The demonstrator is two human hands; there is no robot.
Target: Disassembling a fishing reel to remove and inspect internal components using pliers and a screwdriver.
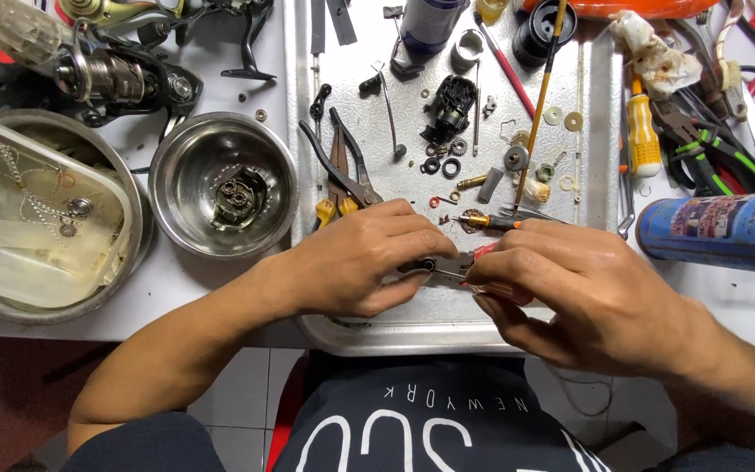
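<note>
Head view, both hands working over the near edge of the metal tray [308, 175].

Left hand [351, 262]: fingers are curling tightly inward, thumb and forefinger pinching a small dark metal part [427, 265] at the fingertips. Gap between the fingers is narrow; nothing else is showing in the grip.

Right hand [570, 284]: fingers are closing around a red-handled tool [493, 293], its handle lying under the palm and its metal tip pointing left, meeting the dark part. The two hands are nearly touching at the fingertips, and the part is sitting between them, just above the tray floor near the front rim.

Edges and room: the hands are crowding the tray's near lip, wrists hanging past it over the table edge. Just beyond the left knuckles, yellow-handled pliers [342, 170] are lying open. Just beyond the right knuckles, an orange-tipped small screwdriver [491, 222] and tweezers [526, 212] are lying close, almost touching. Loose washers and rings [447, 162] are scattering across mid-tray. To the left, off the tray, a steel bowl [223, 183] is holding a greasy assembly. To the right, a blue spray can [718, 229] is lying on its side near the right wrist. Open room is remaining only along the tray's front strip beside the hands.
</note>
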